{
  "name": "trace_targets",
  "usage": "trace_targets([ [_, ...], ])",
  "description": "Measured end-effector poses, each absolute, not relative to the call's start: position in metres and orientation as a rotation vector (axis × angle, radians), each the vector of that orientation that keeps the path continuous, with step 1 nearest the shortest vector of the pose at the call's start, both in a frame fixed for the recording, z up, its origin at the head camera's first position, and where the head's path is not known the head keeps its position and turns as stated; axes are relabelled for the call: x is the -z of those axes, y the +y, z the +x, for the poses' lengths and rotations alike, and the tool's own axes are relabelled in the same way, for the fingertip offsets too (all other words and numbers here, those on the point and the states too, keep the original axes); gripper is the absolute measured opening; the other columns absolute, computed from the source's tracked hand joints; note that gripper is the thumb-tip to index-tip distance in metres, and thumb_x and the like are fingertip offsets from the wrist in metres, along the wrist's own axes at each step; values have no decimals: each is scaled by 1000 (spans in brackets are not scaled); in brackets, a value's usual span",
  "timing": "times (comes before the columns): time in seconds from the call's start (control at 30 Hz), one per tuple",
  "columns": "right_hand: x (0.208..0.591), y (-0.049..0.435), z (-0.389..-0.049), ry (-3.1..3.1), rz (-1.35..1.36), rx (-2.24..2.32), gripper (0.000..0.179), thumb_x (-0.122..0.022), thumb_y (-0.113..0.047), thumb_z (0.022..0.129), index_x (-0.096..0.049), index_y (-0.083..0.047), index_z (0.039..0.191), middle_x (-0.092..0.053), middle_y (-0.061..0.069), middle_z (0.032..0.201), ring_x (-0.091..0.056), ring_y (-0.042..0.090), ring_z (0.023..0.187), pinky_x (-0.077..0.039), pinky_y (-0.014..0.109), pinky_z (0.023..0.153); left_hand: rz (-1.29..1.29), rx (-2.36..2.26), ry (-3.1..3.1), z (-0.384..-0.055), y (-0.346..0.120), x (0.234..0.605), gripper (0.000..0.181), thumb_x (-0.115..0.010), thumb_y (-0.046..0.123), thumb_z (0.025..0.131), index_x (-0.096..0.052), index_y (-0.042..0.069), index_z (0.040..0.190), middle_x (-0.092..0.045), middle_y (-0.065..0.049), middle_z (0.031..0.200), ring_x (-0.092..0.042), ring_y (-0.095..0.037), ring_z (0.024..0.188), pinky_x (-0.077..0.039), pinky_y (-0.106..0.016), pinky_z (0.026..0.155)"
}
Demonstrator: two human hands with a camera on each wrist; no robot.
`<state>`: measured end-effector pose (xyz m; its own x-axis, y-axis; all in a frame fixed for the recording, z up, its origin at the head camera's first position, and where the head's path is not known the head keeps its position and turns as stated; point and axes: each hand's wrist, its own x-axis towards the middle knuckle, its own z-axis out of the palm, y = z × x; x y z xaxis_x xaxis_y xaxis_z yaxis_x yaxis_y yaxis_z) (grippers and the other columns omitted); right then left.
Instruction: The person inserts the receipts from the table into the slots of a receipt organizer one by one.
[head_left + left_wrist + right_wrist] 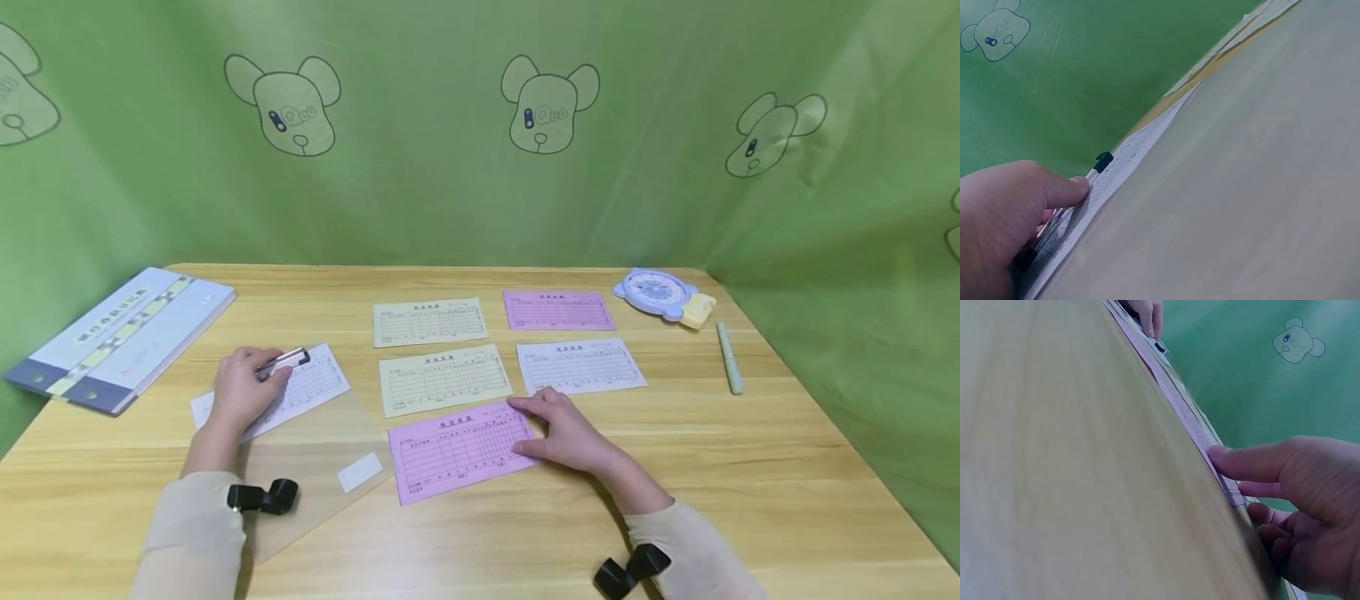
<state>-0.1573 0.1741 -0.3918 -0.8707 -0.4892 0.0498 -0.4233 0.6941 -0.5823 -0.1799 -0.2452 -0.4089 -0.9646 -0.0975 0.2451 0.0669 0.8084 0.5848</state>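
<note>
- My left hand (pixel 242 390): fingers clamped on a pen (pixel 285 363).
- My right hand (pixel 564 432): fingers apart, touching a pink slip (pixel 459 452).
- Yellow slip (pixel 444 382) just behind, see-through folder (pixel 300 471) beside.

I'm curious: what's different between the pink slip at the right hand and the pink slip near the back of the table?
The near pink slip is touched by the right hand; the far pink slip has no hand on it. The near pink slip lies at a slant, while the far pink slip lies nearly square to the table's back edge. Both are pink, with a printed grid.
</note>
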Motion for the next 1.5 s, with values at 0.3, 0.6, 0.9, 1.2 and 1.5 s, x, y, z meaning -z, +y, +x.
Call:
trace_targets([
  [0.3, 392, 174, -154, 2795, -804, 922, 45, -70, -15, 71, -56, -9, 113, -44, -2, 85, -40, 14, 76, -35, 29, 68, 37, 895, -2748, -178, -245, 409, 35, -54, 17, 83, -54, -5, 110, -44, -24, 104, -35, -37, 95, -26, -48, 78],
  [0.6, 391, 170, -148, 2755, -767, 1072, 53, -65, -4, 73, -46, -7, 122, -48, 10, 119, -45, 24, 107, -34, 38, 89, 21, 890, -2735, -178, -244, 407, 33, -54, 14, 82, -54, -6, 109, -44, -25, 105, -36, -38, 95, -26, -49, 78],
  [0.9, 385, 184, -154, 2584, -660, 1266, 27, -55, 5, 76, -61, -5, 101, -54, 7, 79, -46, 16, 65, -40, 23, 55, 24, 894, -2732, -179, -244, 409, 33, -55, 13, 82, -54, -5, 109, -44, -25, 105, -35, -39, 96, -26, -49, 79],
  [1.2, 358, 202, -167, 2486, -585, 1459, 23, -54, 6, 78, -62, -1, 99, -58, 10, 90, -49, 18, 68, -42, 23, 57, 23, 892, -2733, -178, -244, 408, 33, -54, 13, 82, -54, -5, 109, -44, -25, 104, -36, -39, 95, -26, -49, 78],
  [1.5, 342, 169, -184, 2441, -551, 1568, 22, -56, 3, 77, -62, 1, 99, -59, 11, 92, -53, 19, 69, -45, 27, 59, 40, 915, -2755, -179, -245, 408, 34, -54, 14, 83, -53, -6, 111, -43, -26, 107, -35, -39, 97, -25, -50, 80],
])
